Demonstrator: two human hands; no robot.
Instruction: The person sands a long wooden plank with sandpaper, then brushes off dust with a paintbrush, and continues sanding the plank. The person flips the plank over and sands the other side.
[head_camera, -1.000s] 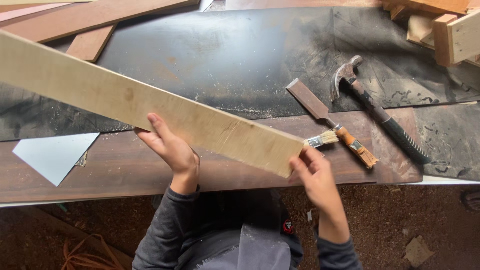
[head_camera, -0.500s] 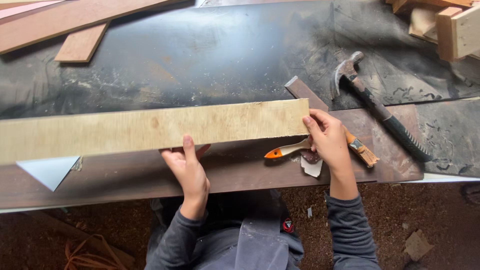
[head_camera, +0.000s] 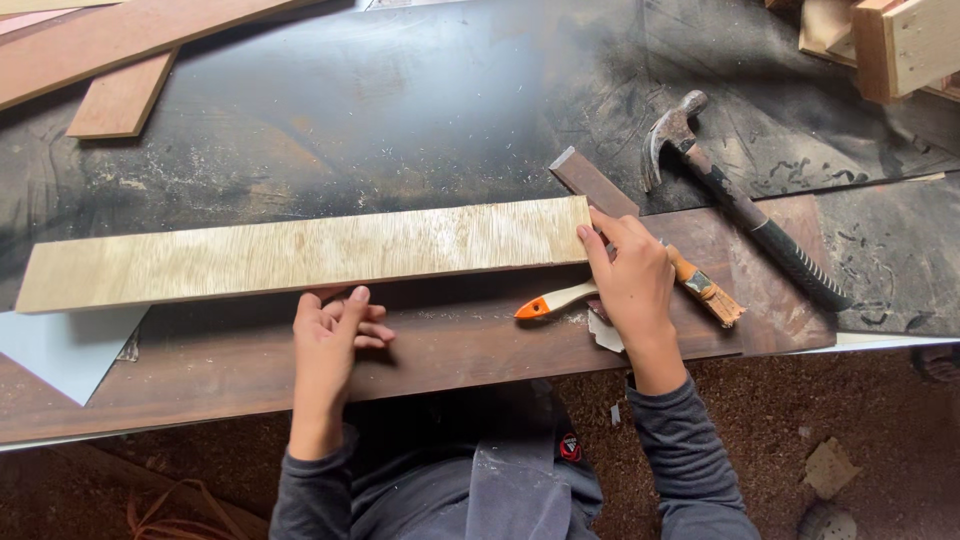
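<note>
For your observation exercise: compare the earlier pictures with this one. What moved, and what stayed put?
The pale plywood strip swung from a tilt to lie flat and level on the bench. The left hand came off it; the right hand steadies its end. Hammer, brush and dark wood block stayed.

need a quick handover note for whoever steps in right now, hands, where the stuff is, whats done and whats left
Left hand: open, fingers curled, resting on the dark brown board just below the plywood strip; contact with the strip is unclear.
Right hand: open, fingertips pressed against the strip's right end.
Plywood strip: lying flat across the bench, long edge roughly parallel to the near edge.
Nearby: paintbrush with orange-tipped handle under the right hand, second brush to its right, claw hammer, a narrow wood strip.
Done: strip is laid flat on the bench.
Left: cannot tell; no tool is in either hand.
</note>
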